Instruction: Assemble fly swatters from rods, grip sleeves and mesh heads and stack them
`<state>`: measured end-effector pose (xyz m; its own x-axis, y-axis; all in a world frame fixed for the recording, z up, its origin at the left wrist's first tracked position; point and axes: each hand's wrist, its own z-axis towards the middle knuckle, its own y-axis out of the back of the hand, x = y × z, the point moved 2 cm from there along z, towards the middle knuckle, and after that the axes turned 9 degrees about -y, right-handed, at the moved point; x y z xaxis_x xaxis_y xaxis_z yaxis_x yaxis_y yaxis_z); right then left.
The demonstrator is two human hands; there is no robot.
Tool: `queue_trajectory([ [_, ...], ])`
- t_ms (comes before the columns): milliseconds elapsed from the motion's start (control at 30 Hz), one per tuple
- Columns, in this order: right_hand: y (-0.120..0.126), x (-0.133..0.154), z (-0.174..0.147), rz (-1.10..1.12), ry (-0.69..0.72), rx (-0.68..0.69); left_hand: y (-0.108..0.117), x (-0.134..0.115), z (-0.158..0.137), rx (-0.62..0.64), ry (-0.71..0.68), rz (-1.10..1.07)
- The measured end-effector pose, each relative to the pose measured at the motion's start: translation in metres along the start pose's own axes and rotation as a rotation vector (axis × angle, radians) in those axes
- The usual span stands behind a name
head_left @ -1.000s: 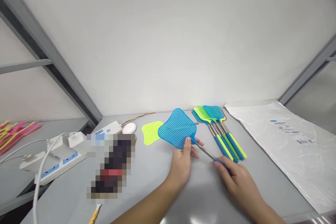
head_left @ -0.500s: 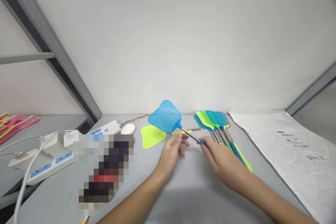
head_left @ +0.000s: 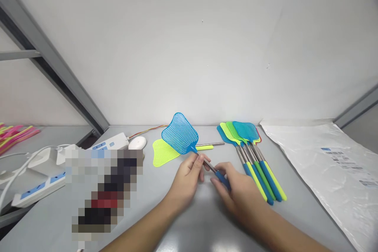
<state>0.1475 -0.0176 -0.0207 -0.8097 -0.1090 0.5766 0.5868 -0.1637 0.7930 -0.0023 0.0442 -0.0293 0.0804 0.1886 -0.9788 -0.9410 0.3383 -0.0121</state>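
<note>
A blue fly swatter [head_left: 180,134] is held up over the middle of the table. My left hand [head_left: 190,173] pinches its metal shaft just below the mesh head. Around the blue handle, my right hand [head_left: 234,187] is closed. Behind the swatter lies a yellow mesh swatter head [head_left: 163,153], partly covered by the blue one. A yellow handle [head_left: 205,147] with a thin metal rod beside it rests farther back. Right of my hands, several fly swatters [head_left: 254,161] in blue, green and yellow lie fanned in a pile.
A white plastic mailer bag [head_left: 307,157] lies along the right side. On the left are power strips [head_left: 41,191] with plugs and cables, a white round device [head_left: 137,143] and a pixelated item [head_left: 109,193]. Pink and yellow strips [head_left: 17,136] lie far left, near a metal frame post [head_left: 56,55].
My left hand has taken hold of the swatter's shaft near the head, where before it was open beside it. The shaft looks shorter, and my right hand is lower on the handle.
</note>
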Motion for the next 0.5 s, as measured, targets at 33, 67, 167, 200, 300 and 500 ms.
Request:
queue_trajectory([
  [33,-0.0005,0.0029,-0.0008,0.071,0.000,0.028,0.0013,-0.0001,0.0010,-0.001,0.017,-0.015],
  [67,-0.0008,0.0053,-0.0011,0.152,-0.014,0.064,0.0024,-0.0002,0.0017,0.001,0.033,-0.034],
  [167,-0.0024,0.0088,0.0002,0.436,-0.139,0.245,0.0038,-0.0001,0.0016,0.020,0.051,-0.085],
  [200,-0.0038,0.0092,0.0008,0.543,-0.196,0.329,0.0034,0.0002,0.0011,0.034,0.053,-0.097],
  [300,-0.0085,0.0102,0.0019,0.810,-0.334,0.527,0.0014,0.0011,-0.0007,0.074,0.060,-0.126],
  [500,-0.0059,0.0059,0.0049,0.785,-0.450,0.451,0.0010,-0.0001,0.0000,0.120,0.062,-0.003],
])
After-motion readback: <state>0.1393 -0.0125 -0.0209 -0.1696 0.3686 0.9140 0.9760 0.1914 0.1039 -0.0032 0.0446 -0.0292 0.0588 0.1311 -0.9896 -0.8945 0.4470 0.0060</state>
